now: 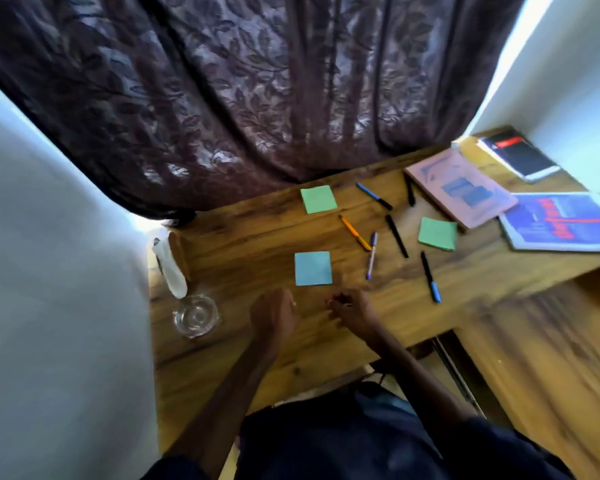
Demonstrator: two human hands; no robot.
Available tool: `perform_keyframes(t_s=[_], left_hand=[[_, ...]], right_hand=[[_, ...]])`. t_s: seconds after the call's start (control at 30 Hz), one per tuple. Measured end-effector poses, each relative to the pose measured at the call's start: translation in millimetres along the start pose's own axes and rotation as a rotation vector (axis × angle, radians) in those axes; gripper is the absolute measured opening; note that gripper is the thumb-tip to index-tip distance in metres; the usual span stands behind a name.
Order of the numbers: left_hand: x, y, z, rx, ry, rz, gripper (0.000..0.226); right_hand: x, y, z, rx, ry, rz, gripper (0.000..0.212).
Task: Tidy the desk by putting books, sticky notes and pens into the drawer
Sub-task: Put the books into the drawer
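Wooden worktop (257,237) carries sticky notes (313,268) and pens (355,233) at centre, books (461,187) at far right. Nearer, the left hand (274,313) rests loosely curled and empty; the right hand (350,310) is curled, its grasp blurred beyond telling.

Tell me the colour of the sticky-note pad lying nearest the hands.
Light blue. The sticky-note pad shows plainly in the head view, flat on the wooden desk.

Home study corner, wooden desk (257,244), patterned curtain (222,98), books, pens, sticky notes
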State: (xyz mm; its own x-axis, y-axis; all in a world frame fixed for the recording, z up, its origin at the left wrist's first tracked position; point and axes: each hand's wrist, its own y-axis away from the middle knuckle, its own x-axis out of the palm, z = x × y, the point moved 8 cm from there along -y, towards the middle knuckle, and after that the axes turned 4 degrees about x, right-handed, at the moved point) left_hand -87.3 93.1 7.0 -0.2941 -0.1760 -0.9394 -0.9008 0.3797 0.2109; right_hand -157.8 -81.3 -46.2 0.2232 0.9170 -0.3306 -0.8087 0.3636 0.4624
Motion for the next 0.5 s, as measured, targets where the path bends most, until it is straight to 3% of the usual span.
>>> perform_keyframes(t_s=[0.33, 0.5], left_hand=[[26.9, 29.9, -111.1, 0.269, -0.018, 0.11, 0.025], [43.7, 36.3, -170.8, 0.348, -0.019, 0.113, 0.024]], right_hand=[[-114.1, 68.2, -62.0, 0.159, -0.183, -0.206, 0.01], [-162.8, 96.2, -80.9, 0.129, -0.242, -0.276, 0.01]])
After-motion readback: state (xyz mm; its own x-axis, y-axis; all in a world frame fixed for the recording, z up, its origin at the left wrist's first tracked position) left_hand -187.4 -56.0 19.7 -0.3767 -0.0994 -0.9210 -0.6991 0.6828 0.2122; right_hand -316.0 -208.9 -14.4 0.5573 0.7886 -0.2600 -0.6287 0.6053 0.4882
